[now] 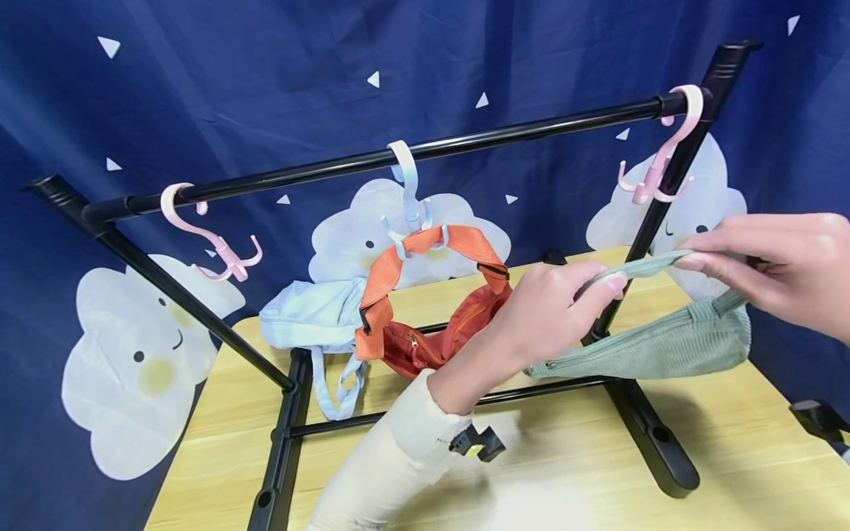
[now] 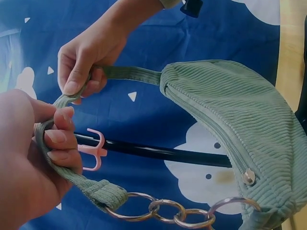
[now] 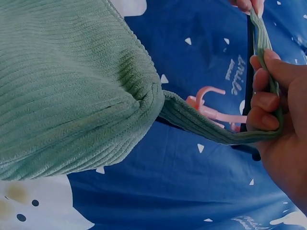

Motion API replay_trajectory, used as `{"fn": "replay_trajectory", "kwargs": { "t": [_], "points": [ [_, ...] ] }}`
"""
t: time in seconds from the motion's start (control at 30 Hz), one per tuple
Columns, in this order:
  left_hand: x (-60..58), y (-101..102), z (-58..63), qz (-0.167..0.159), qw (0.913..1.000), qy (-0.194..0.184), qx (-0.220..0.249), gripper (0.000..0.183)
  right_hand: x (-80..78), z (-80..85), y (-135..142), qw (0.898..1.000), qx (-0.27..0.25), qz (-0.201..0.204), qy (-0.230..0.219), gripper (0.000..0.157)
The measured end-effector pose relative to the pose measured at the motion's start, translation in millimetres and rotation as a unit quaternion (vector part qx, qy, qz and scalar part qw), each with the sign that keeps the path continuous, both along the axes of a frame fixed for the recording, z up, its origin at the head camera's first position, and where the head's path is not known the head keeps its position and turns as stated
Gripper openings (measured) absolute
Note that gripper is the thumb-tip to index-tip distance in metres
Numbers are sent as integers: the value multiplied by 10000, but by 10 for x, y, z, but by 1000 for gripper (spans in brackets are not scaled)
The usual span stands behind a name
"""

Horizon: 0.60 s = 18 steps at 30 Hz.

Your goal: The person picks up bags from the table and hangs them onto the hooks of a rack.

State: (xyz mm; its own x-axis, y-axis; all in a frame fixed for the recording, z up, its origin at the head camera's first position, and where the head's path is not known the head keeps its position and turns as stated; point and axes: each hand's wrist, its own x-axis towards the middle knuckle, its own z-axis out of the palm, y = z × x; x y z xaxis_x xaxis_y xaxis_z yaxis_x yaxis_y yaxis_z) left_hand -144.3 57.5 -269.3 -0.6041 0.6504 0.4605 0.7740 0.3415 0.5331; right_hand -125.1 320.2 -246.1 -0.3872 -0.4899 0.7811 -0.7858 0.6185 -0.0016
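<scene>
A green corduroy shoulder bag [image 1: 664,343] hangs by its strap [image 1: 644,267] from both hands, in front of the rack's right end. My left hand [image 1: 541,306] grips one part of the strap, fingers curled round it. The right hand [image 1: 790,265] pinches the strap farther right, with more of it running down through the fingers. In the left wrist view, metal chain rings [image 2: 167,211] join the strap to the bag beside its zipper pull [image 2: 249,177]. A pink hook [image 1: 660,158] on the rack's bar is nearest, just above and behind the hands.
A black rack [image 1: 505,138] stands on the wooden table [image 1: 571,450]. An orange-red bag [image 1: 432,339] hangs from a blue hook [image 1: 407,184] at mid-bar. Another pink hook [image 1: 219,247] is at left. A light blue bag [image 1: 312,313] lies behind the rack's left foot.
</scene>
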Motion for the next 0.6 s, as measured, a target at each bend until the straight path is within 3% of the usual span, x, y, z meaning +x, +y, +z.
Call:
{"fn": "replay_trajectory", "kwargs": {
  "t": [0.4, 0.6],
  "points": [
    [-148, 46, 30, 395, 9992, 44, 65, 24, -114, 57, 12, 9990, -439, 100, -69, 67],
    [-246, 82, 25, 481, 9986, 206, 29, 22, -152, 81, 38, 9992, -347, -137, -123, 68]
  ]
}}
